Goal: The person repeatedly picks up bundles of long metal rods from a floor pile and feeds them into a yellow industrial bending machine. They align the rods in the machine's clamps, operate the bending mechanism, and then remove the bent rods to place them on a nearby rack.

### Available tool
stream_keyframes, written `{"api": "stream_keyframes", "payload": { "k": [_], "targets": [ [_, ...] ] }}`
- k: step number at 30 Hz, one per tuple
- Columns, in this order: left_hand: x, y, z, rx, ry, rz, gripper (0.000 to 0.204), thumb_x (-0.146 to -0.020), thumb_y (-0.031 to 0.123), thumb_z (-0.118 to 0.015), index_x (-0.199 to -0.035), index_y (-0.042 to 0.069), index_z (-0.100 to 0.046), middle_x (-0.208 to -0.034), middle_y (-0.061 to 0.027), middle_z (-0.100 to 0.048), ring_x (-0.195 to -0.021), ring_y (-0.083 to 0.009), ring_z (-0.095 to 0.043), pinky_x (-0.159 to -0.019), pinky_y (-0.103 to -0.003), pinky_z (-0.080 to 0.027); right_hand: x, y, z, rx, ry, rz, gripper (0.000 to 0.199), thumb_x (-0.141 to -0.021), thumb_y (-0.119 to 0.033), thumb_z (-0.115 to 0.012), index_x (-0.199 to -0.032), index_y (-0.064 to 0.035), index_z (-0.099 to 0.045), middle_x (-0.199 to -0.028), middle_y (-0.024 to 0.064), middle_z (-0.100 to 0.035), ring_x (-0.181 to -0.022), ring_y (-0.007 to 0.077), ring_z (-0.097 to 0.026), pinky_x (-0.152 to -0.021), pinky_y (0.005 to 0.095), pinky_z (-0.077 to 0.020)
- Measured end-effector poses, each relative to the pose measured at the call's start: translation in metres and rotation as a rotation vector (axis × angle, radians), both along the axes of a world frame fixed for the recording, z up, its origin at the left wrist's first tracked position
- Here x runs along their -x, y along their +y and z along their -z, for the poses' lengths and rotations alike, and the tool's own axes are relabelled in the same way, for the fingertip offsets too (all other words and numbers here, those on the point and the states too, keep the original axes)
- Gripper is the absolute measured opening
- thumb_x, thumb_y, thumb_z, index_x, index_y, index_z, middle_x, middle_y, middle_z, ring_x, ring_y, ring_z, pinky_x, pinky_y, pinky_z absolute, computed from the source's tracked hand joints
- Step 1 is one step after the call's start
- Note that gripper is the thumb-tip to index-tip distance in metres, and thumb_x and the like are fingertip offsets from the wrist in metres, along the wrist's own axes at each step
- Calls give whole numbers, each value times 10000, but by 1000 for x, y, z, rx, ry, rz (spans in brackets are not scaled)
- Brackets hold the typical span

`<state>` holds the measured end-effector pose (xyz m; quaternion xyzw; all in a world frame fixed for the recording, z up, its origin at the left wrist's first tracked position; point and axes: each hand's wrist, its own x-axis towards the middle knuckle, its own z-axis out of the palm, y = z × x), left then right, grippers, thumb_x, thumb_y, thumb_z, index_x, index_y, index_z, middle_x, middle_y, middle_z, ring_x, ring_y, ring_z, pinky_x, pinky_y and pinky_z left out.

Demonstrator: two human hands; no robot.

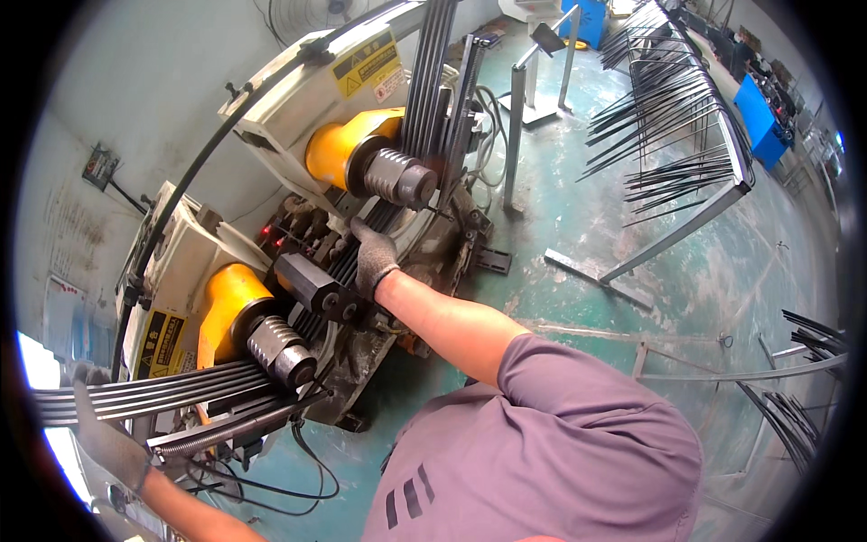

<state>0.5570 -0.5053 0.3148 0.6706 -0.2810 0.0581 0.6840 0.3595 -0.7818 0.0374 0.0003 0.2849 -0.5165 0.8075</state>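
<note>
Several long, dark metal rods run side by side through a bending machine with two yellow-and-steel roller heads. At the far left my left hand, in a grey work glove, reaches across the rods' outer end and grips them. Between the two heads my right hand, gloved alike, closes over the middle stretch of the rods; its fingertips are partly hidden. Beside that hand is a dark block-shaped clamp. The upper roller head lies beyond my right hand, the lower roller head nearer my left.
A black hose arches over the machine's pale housings. Loose cables hang near the floor below it. To the right, a metal rack holds many bent dark rods, with a second stack at the right edge. A grey stand stands behind.
</note>
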Motion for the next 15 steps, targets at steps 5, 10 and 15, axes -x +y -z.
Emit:
{"api": "stream_keyframes", "payload": {
  "k": [5, 10, 15],
  "targets": [
    [10, -55, -8, -61, -223, 91, 318, -964, 174, -538, -1237, 14, -578, -1096, -114, -622, -948, -193, -621, -867, -329, -500, 0, -3, 3, 15, -12, 31, 158, -926, -195, -631, -885, -49, -586, -675, 37, -554, -543, 201, -551, -529, 345, -488],
    [33, -83, -27, -383, -426, 57, 288, -952, 178, -553, -1176, 0, -589, -1035, -89, -624, -913, -167, -620, -844, -295, -490, -2, 4, -2, 55, -62, -10, 173, -931, -195, -625, -852, -54, -563, -670, 53, -554, -559, 212, -562, -555, 350, -501],
    [39, -93, -8, -263, -533, 98, 287, -959, 216, -555, -1118, -11, -630, -933, -81, -635, -836, -157, -606, -802, -260, -464, 8, -2, 7, 81, 26, 4, 213, -910, -242, -649, -871, -35, -612, -699, 66, -609, -588, 219, -593, -581, 363, -506]
  ]
}}
